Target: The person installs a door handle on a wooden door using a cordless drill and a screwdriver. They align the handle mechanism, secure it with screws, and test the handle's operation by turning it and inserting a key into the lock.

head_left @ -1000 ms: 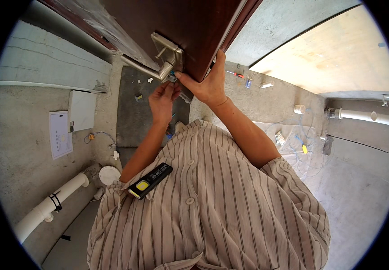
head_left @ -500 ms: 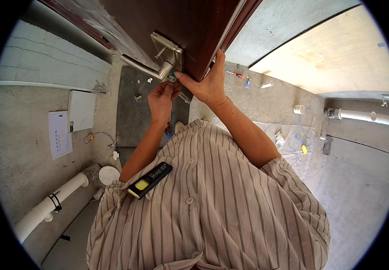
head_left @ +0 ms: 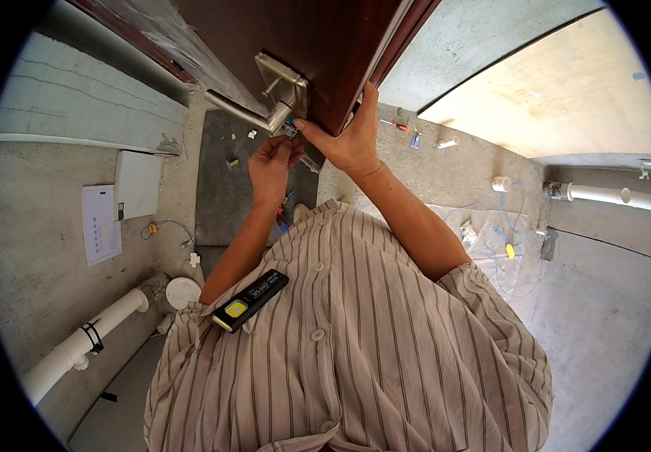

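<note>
A dark brown door (head_left: pixel 318 45) carries a metal lever handle (head_left: pixel 242 113) on a rectangular plate (head_left: pixel 282 75) that looks tilted off the door face. From the plate a thin post sticks out. Just under the handle's base, my left hand (head_left: pixel 271 167) is closed in a pinch next to a small metal and blue part (head_left: pixel 289 128); what its fingertips hold is too small to make out. My right hand (head_left: pixel 352 147) grips the door's edge, its thumb reaching toward the handle base and its fingers going up along the edge, partly hidden.
A dark mat (head_left: pixel 220 166) lies below with small scraps on it. On the concrete floor to the right are a red-handled screwdriver (head_left: pixel 395 126), a white pipe piece (head_left: pixel 448 142) and a yellow-handled tool (head_left: pixel 510 251). White pipes (head_left: pixel 84 343) run at both sides. A black-and-yellow light (head_left: pixel 251 301) clips to my shirt.
Almost nothing differs. The handle and plate sit slightly further right in the picture, and both hands keep their places.
</note>
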The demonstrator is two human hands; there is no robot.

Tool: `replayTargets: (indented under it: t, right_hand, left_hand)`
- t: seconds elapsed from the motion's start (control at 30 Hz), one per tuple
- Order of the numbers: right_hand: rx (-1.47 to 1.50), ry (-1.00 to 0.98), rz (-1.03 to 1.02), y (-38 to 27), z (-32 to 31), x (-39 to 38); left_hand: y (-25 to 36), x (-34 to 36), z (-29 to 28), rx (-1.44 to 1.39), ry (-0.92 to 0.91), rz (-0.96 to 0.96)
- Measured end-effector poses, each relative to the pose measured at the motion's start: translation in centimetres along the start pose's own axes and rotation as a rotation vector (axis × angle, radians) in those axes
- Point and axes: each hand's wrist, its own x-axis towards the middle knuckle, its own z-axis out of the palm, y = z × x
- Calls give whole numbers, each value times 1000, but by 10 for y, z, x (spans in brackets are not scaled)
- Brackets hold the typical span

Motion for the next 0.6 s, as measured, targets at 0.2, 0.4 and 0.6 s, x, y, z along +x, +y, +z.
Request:
replayTargets:
  t: [0.2,0.4,0.6]
  right_hand:
    - [-19,-5,-8,-1,-2,1]
    - [6,-5,17,-4,-1,1]
    - [-8,7,3,-3,0,0]
  left_hand:
    - [3,2,0,-36,15,-23]
    - [6,3,0,-28,30,-44]
    - [10,8,-2,-58,59,-76]
